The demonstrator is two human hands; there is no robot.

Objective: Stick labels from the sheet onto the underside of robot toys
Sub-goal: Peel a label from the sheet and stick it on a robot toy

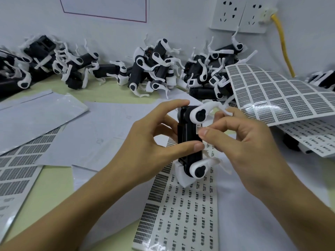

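Observation:
A black robot toy [188, 142] with white legs is held upright above the table's middle. My left hand [145, 144] grips its body, index finger over the top and thumb against the lower side. My right hand [241, 142] pinches a small white label [199, 128] and presses it against the toy's black side with the thumb. A label sheet [183, 211] with rows of small printed labels lies on the table right below the toy.
A heap of black-and-white robot toys [154, 69] lines the wall at the back. A curled label sheet [279, 93] lies at the right. Used backing sheets [27, 153] and blank papers [101, 127] cover the left. Wall sockets [241, 15] and a yellow cable [282, 42] sit at the upper right.

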